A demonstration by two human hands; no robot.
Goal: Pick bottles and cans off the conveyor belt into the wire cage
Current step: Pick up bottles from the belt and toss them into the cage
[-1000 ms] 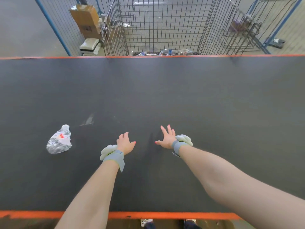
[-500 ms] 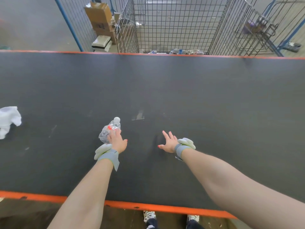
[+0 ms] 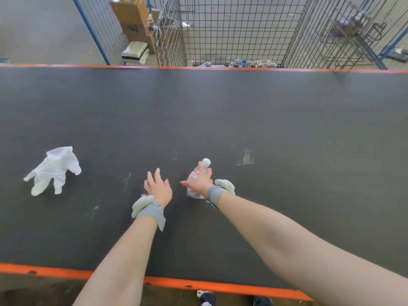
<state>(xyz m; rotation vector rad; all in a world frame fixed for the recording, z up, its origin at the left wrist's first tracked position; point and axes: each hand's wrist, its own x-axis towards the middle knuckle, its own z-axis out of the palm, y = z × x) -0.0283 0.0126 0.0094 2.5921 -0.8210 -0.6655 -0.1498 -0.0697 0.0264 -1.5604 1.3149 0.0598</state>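
Right hand [image 3: 199,182] lies over crushed clear bottle [image 3: 204,164], fingers curved round its body, thumb splayed left. Bottle lies on conveyor belt [image 3: 287,120], white cap pointing toward wire cage [image 3: 234,29]. Left hand [image 3: 158,189] just beside it, released, fingers spread. White glove [image 3: 53,171] on belt, far left.

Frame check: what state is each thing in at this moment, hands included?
left hand: open, fingers spread, holding nothing.
right hand: laid over the bottle; whether it grips is unclear.
bottle: clear plastic, crushed, capped, lying on the belt.
glove: white, empty, lying limp on the belt, untouched.
wire cage: a few bottles lie on its floor.
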